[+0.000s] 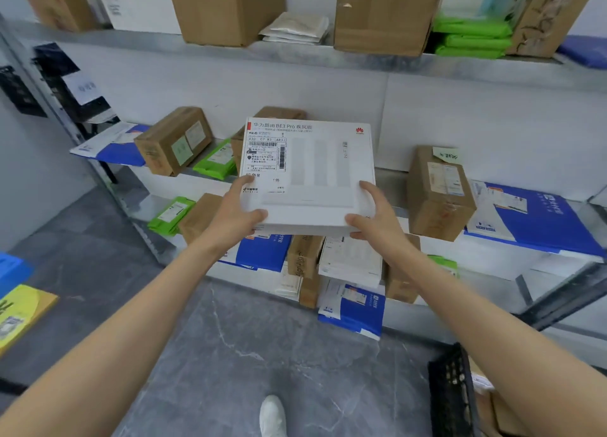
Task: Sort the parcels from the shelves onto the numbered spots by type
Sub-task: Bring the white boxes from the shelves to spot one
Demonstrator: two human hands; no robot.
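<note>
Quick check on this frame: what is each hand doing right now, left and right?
Left hand: grips the white box at its near left corner.
Right hand: grips the same box at its near right corner.

flat box [308, 173]: white, with faint grey upright bars, a red logo in one corner, a red strip in another, and black print and barcodes on its label
cardboard box [174, 141]: brown, with pale labels
padded mailers [471, 37]: bright green
flat envelope [538, 219]: blue and white
shelf [394, 63]: dull grey metal
floor [262, 338]: dark grey with thin white marble veins
crate [453, 394]: black, open lattice
shoe [272, 417]: white
left packet [19, 315]: yellow, with a pale label
</note>
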